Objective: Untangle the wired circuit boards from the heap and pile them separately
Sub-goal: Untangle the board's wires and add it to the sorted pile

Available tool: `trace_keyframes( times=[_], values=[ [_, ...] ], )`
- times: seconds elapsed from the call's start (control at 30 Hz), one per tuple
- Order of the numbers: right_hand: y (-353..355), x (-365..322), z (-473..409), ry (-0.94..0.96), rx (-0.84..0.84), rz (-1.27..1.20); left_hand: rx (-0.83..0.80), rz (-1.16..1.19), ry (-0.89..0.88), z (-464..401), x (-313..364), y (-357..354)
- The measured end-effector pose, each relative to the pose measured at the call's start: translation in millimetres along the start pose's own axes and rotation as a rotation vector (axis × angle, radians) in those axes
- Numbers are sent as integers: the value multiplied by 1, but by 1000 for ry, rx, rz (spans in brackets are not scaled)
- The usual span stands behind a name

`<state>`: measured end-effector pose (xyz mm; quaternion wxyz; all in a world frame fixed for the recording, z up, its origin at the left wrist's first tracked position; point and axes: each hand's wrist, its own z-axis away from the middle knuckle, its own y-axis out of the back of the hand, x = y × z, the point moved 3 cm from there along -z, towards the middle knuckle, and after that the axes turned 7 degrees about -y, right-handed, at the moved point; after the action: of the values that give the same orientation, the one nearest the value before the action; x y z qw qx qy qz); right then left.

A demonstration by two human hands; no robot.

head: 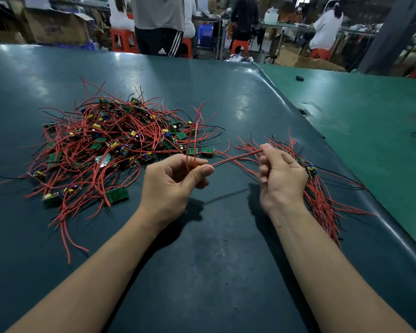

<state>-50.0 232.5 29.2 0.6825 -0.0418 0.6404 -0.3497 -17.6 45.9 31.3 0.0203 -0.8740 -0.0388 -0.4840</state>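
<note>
A workshop is humming behind the dark table (202, 236). My left hand (171, 186) is pinching one board's red wires (192, 140); they are running upright and rightward into my right hand (280, 175), whose grip is curling round their ends. The heap (106, 143) is lying left, the sorted pile (322, 195) right, nearer my right hand.

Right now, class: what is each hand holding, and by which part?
The left hand pinches red wires between thumb and forefinger near their lower ends. The right hand grips the other end of a red wire stretched between the hands.
</note>
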Motion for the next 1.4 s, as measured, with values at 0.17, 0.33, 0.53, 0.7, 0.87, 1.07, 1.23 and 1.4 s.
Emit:
trace_keyframes(
  times=[0.17, 0.33, 0.53, 0.7, 0.87, 1.07, 1.23, 1.4],
  values=[
    [0, 2, -1, 7, 2, -62, 47, -10, -37, 1, 2, 0],
    [-5, 6, 9, 73, -45, 109, 196, -103, -94, -1, 2, 10],
    [-30, 35, 49, 249, -630, 528, 274, -497, -212, 0, 5, 19],
    [-34, 41, 53, 196, -715, 505, 165, -578, -330, 3, 6, 14],
    [-30, 29, 48, 396, -564, 534, 11, -584, -529, 2, 11, 6],
    [-29, 13, 39, -176, -490, 59, 96, -145, -168, 3, 3, 3],
    [-28, 19, 47, -616, -596, 11, -80, 415, 388, 0, -12, -10],
    [-29, 17, 45, -669, -626, -154, 55, 541, 492, -2, -16, -9]
  ],
)
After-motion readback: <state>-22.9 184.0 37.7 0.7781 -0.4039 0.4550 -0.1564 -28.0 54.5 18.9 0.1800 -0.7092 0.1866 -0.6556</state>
